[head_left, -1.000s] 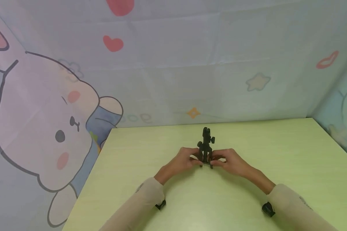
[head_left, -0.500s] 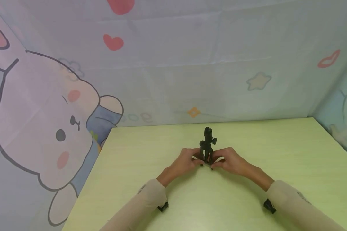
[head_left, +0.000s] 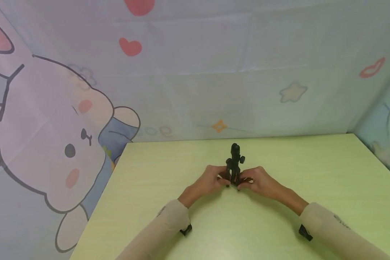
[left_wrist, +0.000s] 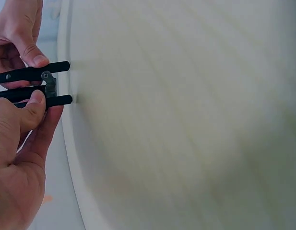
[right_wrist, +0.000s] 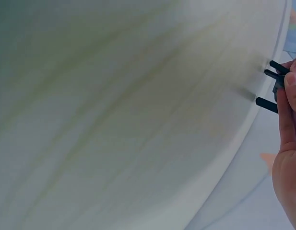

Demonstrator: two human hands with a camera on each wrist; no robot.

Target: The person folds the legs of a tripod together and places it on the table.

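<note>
A small black tripod with side knobs stands upright on the table, held between both hands. My left hand pinches its left leg low down, the thumb on the near side. From the right, my right hand pinches the right leg between thumb and fingers. In the left wrist view, black legs and a metal hinge show between the two hands. Leg tips also poke out past the right fingers in the right wrist view. The fingers hide parts of the legs.
The pale yellow-green table ends at a back edge just beyond the tripod. Behind it hangs a printed cloth, with a cartoon bunny at the left.
Both hands keep their grip. The tripod has turned slightly, and its right leg now appears closer to the middle. The whole head view has shifted a little.
</note>
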